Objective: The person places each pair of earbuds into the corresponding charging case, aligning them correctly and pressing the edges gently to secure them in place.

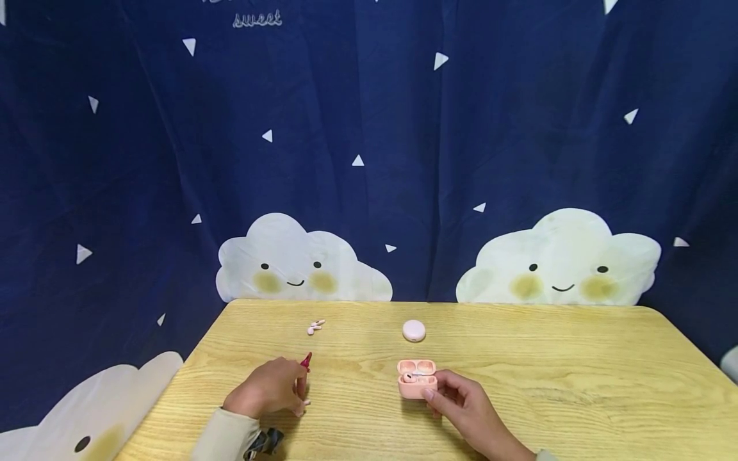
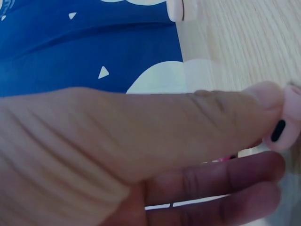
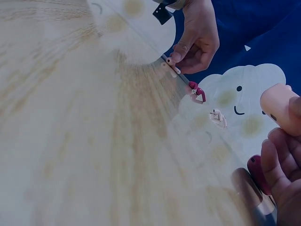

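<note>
My left hand [image 1: 273,386] pinches a pale pink earbud [image 2: 289,125] between thumb and fingertips, low over the table; its black oval mark shows in the left wrist view. Just beyond those fingers lie dark red earbuds [image 1: 306,362], partly covered by the hand in the head view. My right hand [image 1: 464,406] grips a pink earbud case [image 1: 418,388] by its right side, thumb on the front. The case's lid stands up, and one earbud [image 1: 409,378] sits in its left slot. A dark red rounded case [image 3: 258,174] shows beside the right fingers in the right wrist view.
A pale pink round case [image 1: 413,330] lies toward the back of the wooden table [image 1: 548,365]. Left of it lies a pair of pale earbuds [image 1: 315,327]. A dark blue curtain [image 1: 398,128] with clouds hangs behind the table's far edge.
</note>
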A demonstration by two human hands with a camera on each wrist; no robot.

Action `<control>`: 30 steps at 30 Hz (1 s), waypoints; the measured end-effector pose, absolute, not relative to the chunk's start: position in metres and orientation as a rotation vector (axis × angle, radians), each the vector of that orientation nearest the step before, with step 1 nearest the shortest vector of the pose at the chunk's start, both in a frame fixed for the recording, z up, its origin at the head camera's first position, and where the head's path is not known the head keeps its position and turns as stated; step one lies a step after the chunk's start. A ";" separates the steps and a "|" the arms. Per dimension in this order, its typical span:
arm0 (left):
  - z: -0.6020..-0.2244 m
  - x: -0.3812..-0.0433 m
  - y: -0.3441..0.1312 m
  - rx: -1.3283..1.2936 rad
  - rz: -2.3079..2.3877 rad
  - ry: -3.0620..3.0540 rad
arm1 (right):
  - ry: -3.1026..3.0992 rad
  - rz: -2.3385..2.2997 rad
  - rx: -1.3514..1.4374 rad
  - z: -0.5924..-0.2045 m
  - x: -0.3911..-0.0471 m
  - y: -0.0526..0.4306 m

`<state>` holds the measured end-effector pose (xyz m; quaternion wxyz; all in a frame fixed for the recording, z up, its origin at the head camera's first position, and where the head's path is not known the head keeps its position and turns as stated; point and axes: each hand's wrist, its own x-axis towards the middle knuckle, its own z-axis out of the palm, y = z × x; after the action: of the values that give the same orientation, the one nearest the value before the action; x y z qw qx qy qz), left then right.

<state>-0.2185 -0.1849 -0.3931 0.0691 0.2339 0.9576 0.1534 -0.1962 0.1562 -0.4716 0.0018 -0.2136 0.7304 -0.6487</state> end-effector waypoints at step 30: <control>-0.398 -0.217 -0.178 0.782 0.364 2.924 | 2.292 -2.024 -0.723 -0.473 -0.197 0.158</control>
<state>-0.2169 -0.1776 -0.3979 0.0464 0.2562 0.9581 0.1193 -0.1973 0.1580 -0.4727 -0.0006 -0.2302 0.7294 -0.6442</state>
